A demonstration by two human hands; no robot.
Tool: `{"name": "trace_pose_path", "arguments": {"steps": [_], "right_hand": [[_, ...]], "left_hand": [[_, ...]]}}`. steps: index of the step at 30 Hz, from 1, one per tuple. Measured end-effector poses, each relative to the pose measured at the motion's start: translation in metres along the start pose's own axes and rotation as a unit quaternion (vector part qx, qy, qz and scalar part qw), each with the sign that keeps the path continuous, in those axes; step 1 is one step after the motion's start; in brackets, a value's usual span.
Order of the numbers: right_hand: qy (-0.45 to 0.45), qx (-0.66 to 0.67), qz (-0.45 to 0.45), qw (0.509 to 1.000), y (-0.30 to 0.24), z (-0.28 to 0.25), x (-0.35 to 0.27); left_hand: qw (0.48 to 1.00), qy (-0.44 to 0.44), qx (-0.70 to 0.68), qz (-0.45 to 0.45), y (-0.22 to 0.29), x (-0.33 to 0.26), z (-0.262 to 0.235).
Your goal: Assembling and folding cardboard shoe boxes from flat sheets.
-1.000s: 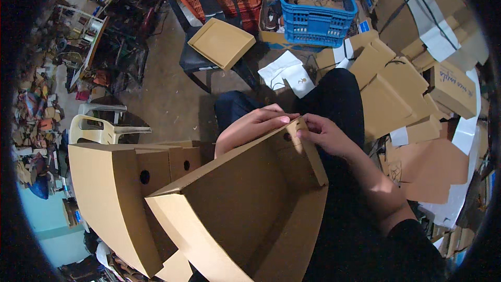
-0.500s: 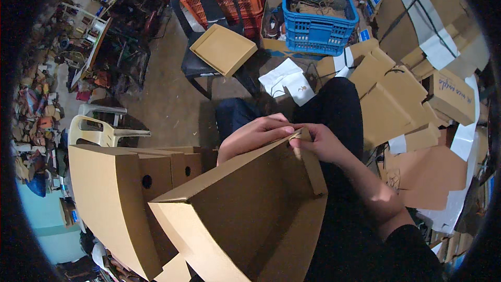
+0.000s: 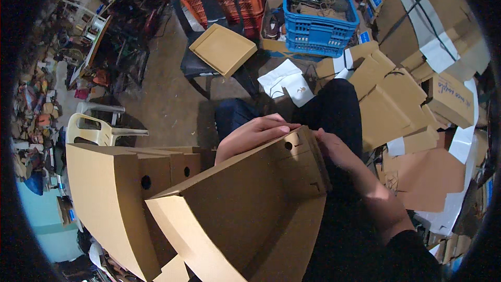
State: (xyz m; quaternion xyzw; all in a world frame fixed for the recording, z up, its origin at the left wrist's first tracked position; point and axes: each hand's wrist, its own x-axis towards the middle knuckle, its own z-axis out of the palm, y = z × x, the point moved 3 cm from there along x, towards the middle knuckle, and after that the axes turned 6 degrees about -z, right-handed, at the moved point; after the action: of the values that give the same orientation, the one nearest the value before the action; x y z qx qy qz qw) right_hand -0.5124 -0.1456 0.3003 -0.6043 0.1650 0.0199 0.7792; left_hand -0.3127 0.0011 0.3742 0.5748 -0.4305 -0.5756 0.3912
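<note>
A brown cardboard box (image 3: 245, 203) with an open top rests tilted across my lap. Its far end panel has a round hole and small slots at the fold. My left hand (image 3: 255, 134) holds the box's left wall near the far corner, thumb on the edge and fingers bent over the outside. My right hand (image 3: 336, 149) is against the outer face of the far end panel, its thumb by the top edge; the other fingers are mostly hidden behind the board.
Left of me stand more cardboard boxes (image 3: 104, 203) beside a cream plastic chair (image 3: 91, 130). Ahead, a black chair (image 3: 201, 47) bears a shallow cardboard lid (image 3: 224, 49). A blue crate (image 3: 318, 36) holds shoes. Flattened cardboard (image 3: 394, 104) is piled at the right.
The end flap that was folded inward under my right fingers now stands outward, baring the hole and slots. My right hand has moved rightward to its outside. My left hand stays at the wall.
</note>
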Motion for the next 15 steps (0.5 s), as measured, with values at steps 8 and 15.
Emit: {"name": "trace_pose_path", "arguments": {"steps": [8,15], "right_hand": [[0.035,0.002,-0.021,0.999,-0.003,0.002,-0.008],[0.021,-0.058,-0.054,0.997,-0.010,0.016,-0.010]], "left_hand": [[0.999,-0.019,-0.037,0.028,0.003,0.010,0.002],[0.999,-0.022,-0.024,0.009,0.012,0.010,-0.001]]}}
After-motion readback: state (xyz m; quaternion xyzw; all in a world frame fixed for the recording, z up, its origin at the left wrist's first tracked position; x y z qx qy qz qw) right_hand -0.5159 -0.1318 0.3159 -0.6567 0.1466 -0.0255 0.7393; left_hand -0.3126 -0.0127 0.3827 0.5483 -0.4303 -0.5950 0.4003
